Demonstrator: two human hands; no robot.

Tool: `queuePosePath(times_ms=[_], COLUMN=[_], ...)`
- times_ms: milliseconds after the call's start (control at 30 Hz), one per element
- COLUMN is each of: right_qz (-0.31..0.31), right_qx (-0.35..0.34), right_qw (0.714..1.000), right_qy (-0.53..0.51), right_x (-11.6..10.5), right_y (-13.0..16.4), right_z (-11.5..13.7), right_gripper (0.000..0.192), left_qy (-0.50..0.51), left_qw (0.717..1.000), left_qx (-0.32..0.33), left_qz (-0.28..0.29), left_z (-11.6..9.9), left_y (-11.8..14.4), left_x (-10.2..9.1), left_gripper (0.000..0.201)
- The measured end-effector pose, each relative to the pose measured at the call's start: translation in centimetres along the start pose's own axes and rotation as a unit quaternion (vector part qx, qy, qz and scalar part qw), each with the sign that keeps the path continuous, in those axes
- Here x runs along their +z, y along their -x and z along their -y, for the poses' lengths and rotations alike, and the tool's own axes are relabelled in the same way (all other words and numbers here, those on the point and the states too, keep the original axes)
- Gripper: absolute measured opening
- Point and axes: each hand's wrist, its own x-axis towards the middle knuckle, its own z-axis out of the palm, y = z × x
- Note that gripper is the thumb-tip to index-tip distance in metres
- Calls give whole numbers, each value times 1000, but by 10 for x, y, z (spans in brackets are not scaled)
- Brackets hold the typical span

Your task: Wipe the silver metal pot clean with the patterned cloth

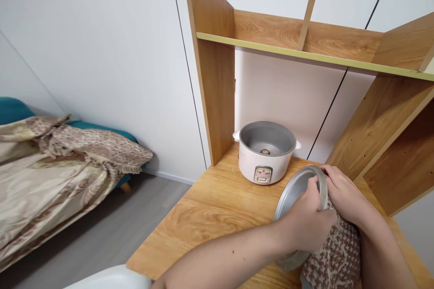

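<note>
My left hand is closed on the rim of a round grey metal piece, tilted up above the desk. Whether it is a pot or a lid, I cannot tell. At the upper right of its rim is my right hand, fingers curled against the edge. A brown-and-white patterned cloth lies below and between my forearms; whether a hand grips it is hidden. Behind them a white rice cooker stands upright on the desk, lidless. Its grey inside shows a small round plate at the bottom.
The wooden desk carries a tall shelf unit with upright side panels around the cooker. To the left, a bed has patterned covers. A white rounded object sits at the bottom edge, beside the desk corner.
</note>
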Motion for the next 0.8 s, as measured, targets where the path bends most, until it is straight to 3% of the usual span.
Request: queuePosePath(times_ms=[200,400,533,700,800], right_qz=[60,51,44,52,62], right_qx=[-37,-110,-149,-152,-105], right_qw=[997,984,972,970,987], right_qy=[-31,127,176,181,107], right_x=[-2,-4,-2,-3,-5], right_y=[0,17,26,21,12], right_z=[-3,0,0,2,4], right_gripper=[39,31,30,29,32], left_qy=[-9,-13,-6,-29,-25], left_qw=[1000,999,1000,999,999], left_qx=[-24,-27,-25,-44,-30], left_qz=[6,14,10,10,10], left_z=[-4,-2,0,-1,-2], left_y=[1,3,3,2,3], left_x=[-1,0,0,0,0], left_gripper=[38,38,38,41,41])
